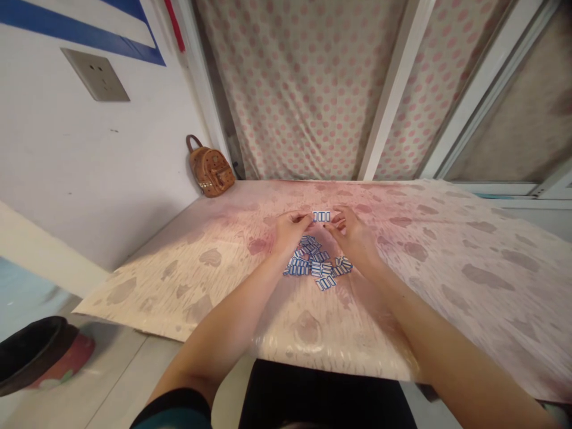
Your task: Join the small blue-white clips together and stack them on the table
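A small white piece with blue-outlined rectangles, like a strip of stickers or a little card, is held up over the table between both hands. My left hand pinches its left end between thumb and fingers. At the other end, my right hand has its thumb at the lower right corner and its curled fingers by the right edge. Below and between my wrists lies a loose pile of similar blue-and-white pieces, several of them overlapping at different angles.
The table wears a shiny cover with heart-like patches. A small brown backpack stands at its far left corner against the wall. A dotted curtain hangs behind the table. On the floor at left is a dark-rimmed bin.
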`<state>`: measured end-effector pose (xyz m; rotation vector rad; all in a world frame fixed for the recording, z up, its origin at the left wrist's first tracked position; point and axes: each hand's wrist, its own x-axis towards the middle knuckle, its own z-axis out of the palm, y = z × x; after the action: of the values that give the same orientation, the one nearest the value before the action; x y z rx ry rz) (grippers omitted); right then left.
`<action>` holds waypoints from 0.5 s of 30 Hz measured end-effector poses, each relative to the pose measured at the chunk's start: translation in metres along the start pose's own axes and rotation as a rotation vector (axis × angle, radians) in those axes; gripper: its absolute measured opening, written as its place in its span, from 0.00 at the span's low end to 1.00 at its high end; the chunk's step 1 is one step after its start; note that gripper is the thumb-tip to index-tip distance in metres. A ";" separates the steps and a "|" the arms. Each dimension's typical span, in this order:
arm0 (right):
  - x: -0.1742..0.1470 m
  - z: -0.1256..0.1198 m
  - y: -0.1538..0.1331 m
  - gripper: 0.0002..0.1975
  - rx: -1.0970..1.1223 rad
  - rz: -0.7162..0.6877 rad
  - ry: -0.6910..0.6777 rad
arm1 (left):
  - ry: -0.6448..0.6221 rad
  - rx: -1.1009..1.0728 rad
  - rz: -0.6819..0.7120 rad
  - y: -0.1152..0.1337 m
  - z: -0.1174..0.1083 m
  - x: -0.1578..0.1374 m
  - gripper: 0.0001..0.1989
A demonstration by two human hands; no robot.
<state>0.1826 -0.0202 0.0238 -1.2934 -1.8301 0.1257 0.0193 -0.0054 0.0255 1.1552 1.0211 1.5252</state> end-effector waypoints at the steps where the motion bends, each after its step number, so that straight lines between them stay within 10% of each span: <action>1: 0.000 0.000 0.002 0.14 -0.013 0.039 -0.050 | 0.019 0.000 0.004 0.001 -0.002 0.002 0.04; 7: -0.005 0.010 0.013 0.06 -0.160 0.037 -0.528 | 0.082 -0.012 -0.008 0.005 -0.010 0.009 0.03; 15: -0.004 0.009 0.020 0.02 -0.167 0.087 -0.653 | 0.096 0.013 0.009 0.002 -0.012 0.011 0.03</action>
<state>0.1908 -0.0114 0.0053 -1.5708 -2.3647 0.5011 0.0057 0.0036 0.0268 1.1061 1.0923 1.5960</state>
